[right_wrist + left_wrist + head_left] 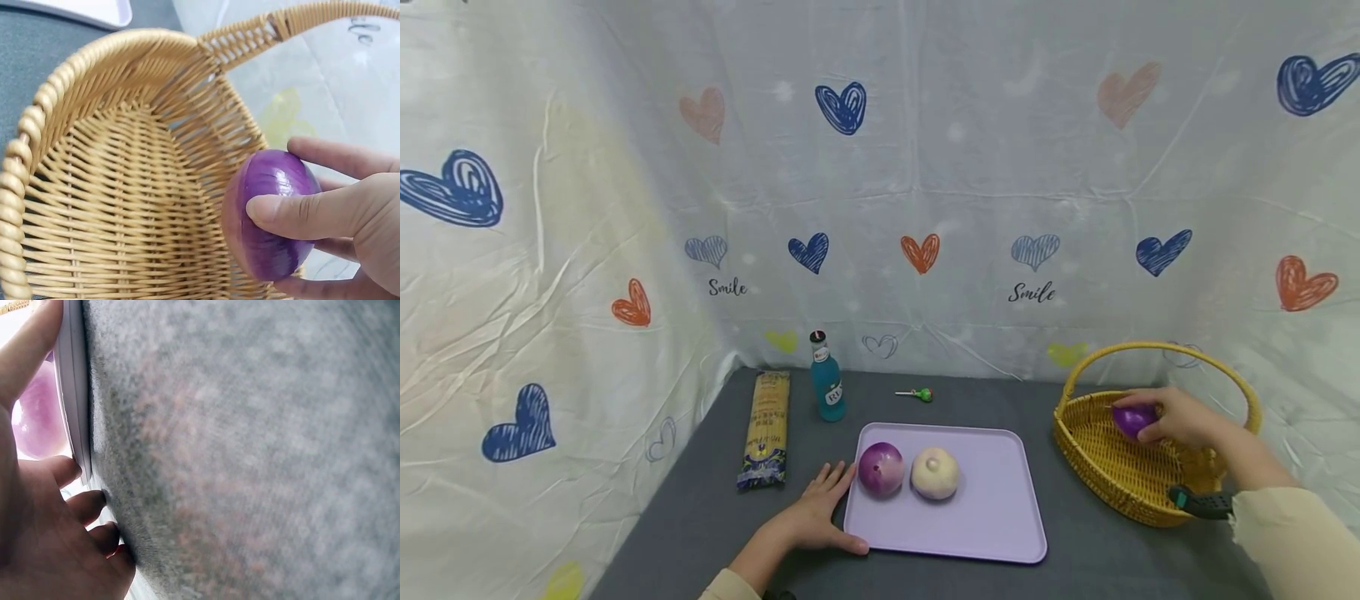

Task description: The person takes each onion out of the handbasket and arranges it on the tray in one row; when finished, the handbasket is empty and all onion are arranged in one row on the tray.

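My right hand [1180,415] holds a purple onion [275,212] inside the yellow wicker basket [1120,492], above its woven bottom. Thumb and fingers pinch the onion from opposite sides in the right wrist view. At the left edge of a lilac tray [985,508], my left hand [815,515] lies with spread fingers, its thumb and fingertips touching the rim. On the tray sit another purple onion [882,470] and a white bulb [936,473], side by side. The left wrist view shows the tray's side [74,394] close to the left hand.
A yellow packet [767,429] lies left of the tray. Behind the tray stand a blue bottle [828,383] and, lying flat, a green lollipop [921,394]. The basket's tall handle [1157,346] arches over the right hand. A heart-patterned curtain [917,167] hangs behind the grey table.
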The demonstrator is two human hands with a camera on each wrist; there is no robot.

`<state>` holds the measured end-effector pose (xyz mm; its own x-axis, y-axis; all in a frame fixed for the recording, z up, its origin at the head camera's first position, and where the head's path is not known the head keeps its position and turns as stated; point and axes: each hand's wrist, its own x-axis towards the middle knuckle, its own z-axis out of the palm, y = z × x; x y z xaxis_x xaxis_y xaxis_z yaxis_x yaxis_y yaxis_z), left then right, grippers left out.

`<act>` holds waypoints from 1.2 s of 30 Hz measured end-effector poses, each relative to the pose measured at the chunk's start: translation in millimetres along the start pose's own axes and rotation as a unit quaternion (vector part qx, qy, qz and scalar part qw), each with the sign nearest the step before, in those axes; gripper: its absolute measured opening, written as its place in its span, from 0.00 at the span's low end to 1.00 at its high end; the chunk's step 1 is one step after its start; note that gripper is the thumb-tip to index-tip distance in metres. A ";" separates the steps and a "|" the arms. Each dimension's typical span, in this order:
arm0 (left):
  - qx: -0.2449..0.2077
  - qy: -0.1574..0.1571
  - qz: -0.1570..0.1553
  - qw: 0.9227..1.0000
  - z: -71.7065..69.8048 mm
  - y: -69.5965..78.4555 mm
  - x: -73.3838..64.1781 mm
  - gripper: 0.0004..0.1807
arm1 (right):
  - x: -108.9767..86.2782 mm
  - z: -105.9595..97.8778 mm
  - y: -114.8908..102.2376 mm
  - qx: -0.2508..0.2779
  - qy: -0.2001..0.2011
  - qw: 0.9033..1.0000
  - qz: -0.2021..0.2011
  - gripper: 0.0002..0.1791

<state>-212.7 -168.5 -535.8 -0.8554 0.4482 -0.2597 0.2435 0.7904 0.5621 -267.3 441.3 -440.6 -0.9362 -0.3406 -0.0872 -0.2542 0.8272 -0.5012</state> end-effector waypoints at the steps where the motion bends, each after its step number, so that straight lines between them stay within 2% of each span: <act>1: -0.001 0.000 0.000 1.000 0.3 -0.1 0.0 0.69 | -0.4 -0.9 -2.8 -0.007 0.001 1.000 -0.008 0.29; 6: -0.003 0.000 -0.003 1.000 1.1 -0.5 -0.2 0.69 | -2.2 -3.6 -15.9 -0.038 0.017 0.998 -0.041 0.29; 13: -0.004 0.000 -0.005 1.000 -0.1 0.1 -0.2 0.69 | -6.7 -6.2 -34.4 -0.055 0.050 0.995 -0.060 0.28; 22: 0.003 0.001 -0.002 1.000 -2.1 3.3 -0.9 0.69 | -14.3 -2.2 -58.4 -0.071 0.072 0.992 -0.076 0.28; 29: 0.003 -0.001 0.007 1.000 -2.0 3.8 2.1 0.68 | -19.2 1.8 -73.4 -0.061 0.086 0.990 -0.089 0.28; 36: 0.003 -0.002 -0.001 1.000 -0.4 2.0 0.1 0.69 | -13.5 14.1 -92.9 -0.049 0.098 0.984 -0.138 0.28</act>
<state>-212.5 -167.1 -534.4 -0.8539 0.4485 -0.2638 0.2453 0.7940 0.5562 -227.6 362.7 -404.9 -0.8545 -0.4735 0.2137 -0.5188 0.7573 -0.3967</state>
